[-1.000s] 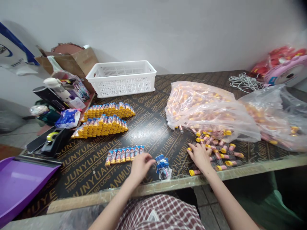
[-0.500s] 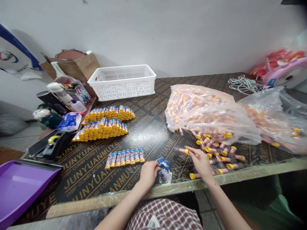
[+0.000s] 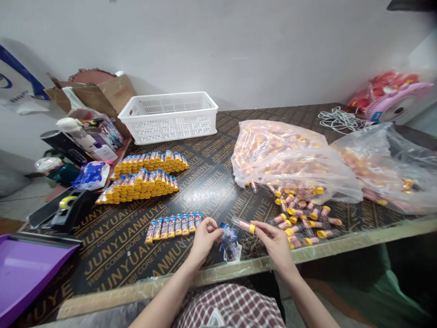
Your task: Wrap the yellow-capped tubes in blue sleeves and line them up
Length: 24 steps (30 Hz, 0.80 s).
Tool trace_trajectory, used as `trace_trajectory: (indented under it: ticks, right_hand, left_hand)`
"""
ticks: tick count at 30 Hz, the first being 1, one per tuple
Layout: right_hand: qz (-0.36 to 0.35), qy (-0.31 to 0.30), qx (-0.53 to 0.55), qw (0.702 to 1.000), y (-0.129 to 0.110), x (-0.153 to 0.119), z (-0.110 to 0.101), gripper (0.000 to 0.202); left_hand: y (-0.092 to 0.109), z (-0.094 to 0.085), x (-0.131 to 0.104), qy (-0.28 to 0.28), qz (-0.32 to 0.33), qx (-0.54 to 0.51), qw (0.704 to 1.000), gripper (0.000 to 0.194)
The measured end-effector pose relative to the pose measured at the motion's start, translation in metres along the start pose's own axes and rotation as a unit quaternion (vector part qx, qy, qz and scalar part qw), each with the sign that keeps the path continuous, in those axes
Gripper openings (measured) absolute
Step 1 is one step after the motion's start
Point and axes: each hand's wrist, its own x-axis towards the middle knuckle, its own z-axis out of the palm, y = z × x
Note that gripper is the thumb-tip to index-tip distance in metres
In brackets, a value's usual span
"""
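Observation:
My right hand (image 3: 273,240) pinches a clear tube (image 3: 244,224) by its yellow-capped end. Pink contents show through the tube, which points left toward the blue-and-clear plastic sleeves (image 3: 229,243) lying in a small pile near the table's front edge. At the left side of this pile my left hand (image 3: 204,239) is closed, thumb and fingers pinched on the edge of a sleeve. Just left of that hand, a row of tubes in blue printed sleeves (image 3: 172,227) lies flat. Loose tubes without sleeves (image 3: 303,214) are heaped to the right of my right hand.
Two stacks of sleeved tubes (image 3: 139,184) lie in front of a white plastic basket (image 3: 167,120). Large clear bags of tubes (image 3: 283,150) cover the right side. At left are a tape dispenser (image 3: 70,207) and purple dustpan (image 3: 34,273); at back right, a pink fan (image 3: 398,105).
My right hand has moved left from the loose heap, bringing the tube close to the sleeves. The left hand has shifted slightly, and the top sleeve looks raised. The view has turned a little.

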Motion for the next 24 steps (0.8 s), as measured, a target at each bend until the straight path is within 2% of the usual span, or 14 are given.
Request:
trace_trajectory:
  ticks: [3,7,17,21,24]
  right_hand:
    - [0.003,0.013,0.017,1.0,-0.003,-0.004,0.002,0.023]
    - [-0.014,0.029,0.022,0.999,-0.006,-0.007,0.006,0.021]
    - [-0.11,0.033,-0.05,0.992,-0.001,-0.015,0.013,0.017]
    - [-0.184,0.042,-0.113,0.975,-0.006,-0.018,0.017,0.016]
    - [-0.253,0.025,-0.148,0.956,-0.011,-0.02,0.021,0.02]
  left_hand:
    - [0.008,-0.003,0.005,0.008,-0.048,-0.122,0.991,0.039]
    - [0.013,-0.006,0.007,0.028,-0.074,-0.193,0.978,0.031]
    - [0.008,-0.008,0.01,0.122,-0.109,-0.262,0.951,0.038]
    - [0.009,-0.007,0.009,0.131,-0.118,-0.272,0.946,0.036]
    - [0.01,-0.006,0.008,0.132,-0.124,-0.276,0.944,0.034]
